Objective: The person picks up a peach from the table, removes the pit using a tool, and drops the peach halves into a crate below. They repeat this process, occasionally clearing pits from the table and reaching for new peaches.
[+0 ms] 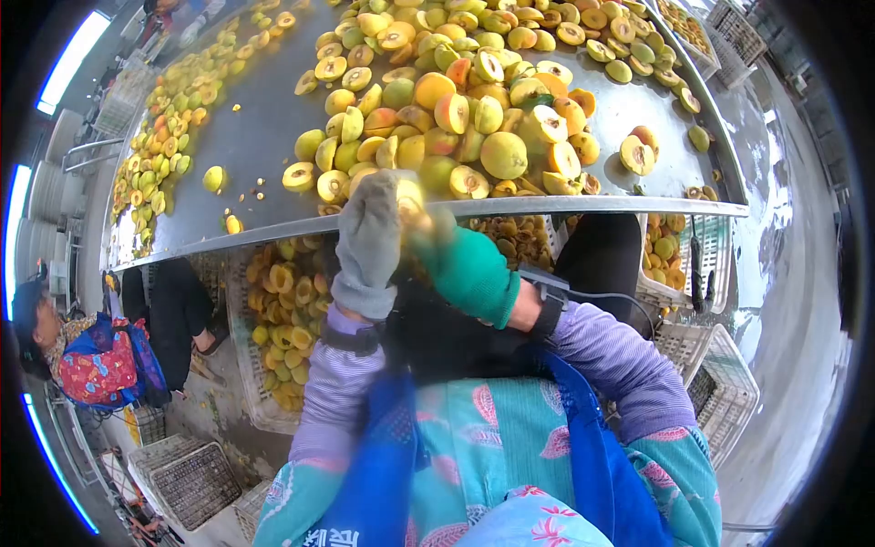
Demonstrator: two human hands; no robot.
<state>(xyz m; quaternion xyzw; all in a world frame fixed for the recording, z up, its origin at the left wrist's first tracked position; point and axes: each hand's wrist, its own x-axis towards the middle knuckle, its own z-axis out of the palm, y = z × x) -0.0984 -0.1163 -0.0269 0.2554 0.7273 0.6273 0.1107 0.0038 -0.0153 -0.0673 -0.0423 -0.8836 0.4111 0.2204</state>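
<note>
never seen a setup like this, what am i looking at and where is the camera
There's no machine here: one person works with two gloved hands, and the single picture comes from a camera on their head, looking forward and down. That is why their own sleeves and clothes fill the bottom.

The left hand, in grey, holds a yellowish piece of fruit; the right hand, in green, is beside it, fingertips blurred. Whole and halved fruits lie heaped on the metal table.
</note>
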